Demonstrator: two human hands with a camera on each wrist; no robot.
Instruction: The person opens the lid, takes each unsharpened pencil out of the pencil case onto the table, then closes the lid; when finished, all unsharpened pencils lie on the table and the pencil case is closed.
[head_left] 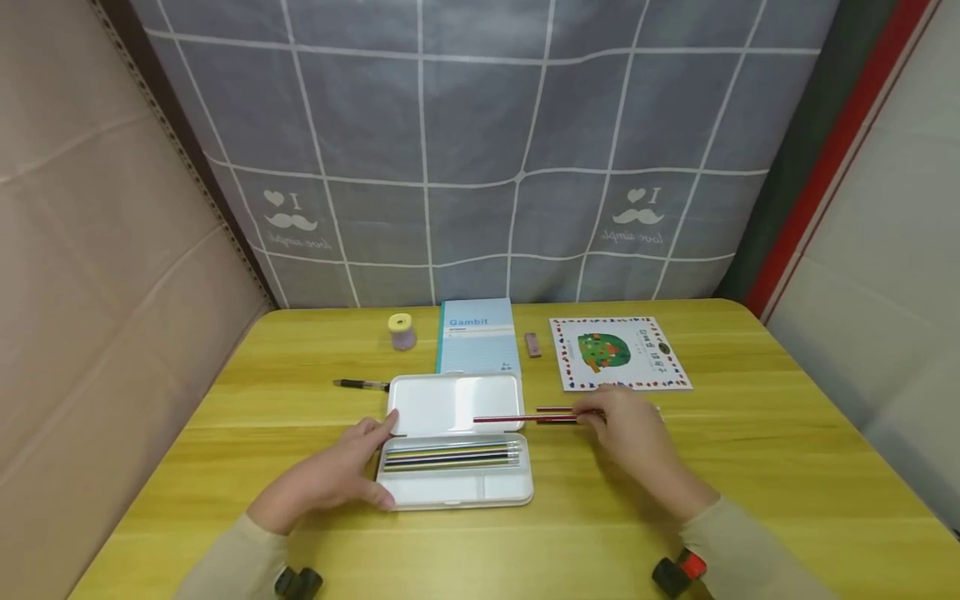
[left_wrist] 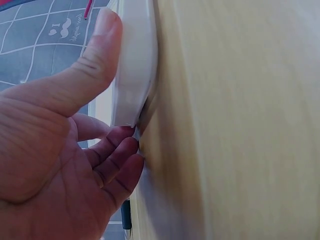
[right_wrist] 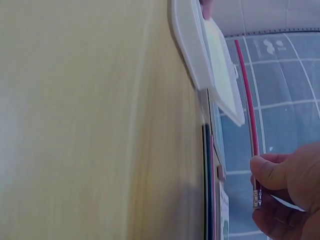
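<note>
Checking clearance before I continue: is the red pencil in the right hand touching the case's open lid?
Apart. The right wrist view shows grid cloth between the red pencil and the open lid.

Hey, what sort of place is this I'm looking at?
Probably a study or writing table, perhaps in a screened-off corner: an open white pencil case with pencils in it, a blue notebook marked "Gambit", and a gray grid-patterned cloth hanging behind.

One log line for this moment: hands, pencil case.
left hand: holds pencil case | right hand: pinches red pencil | lid: open | pencils: inside case
</note>
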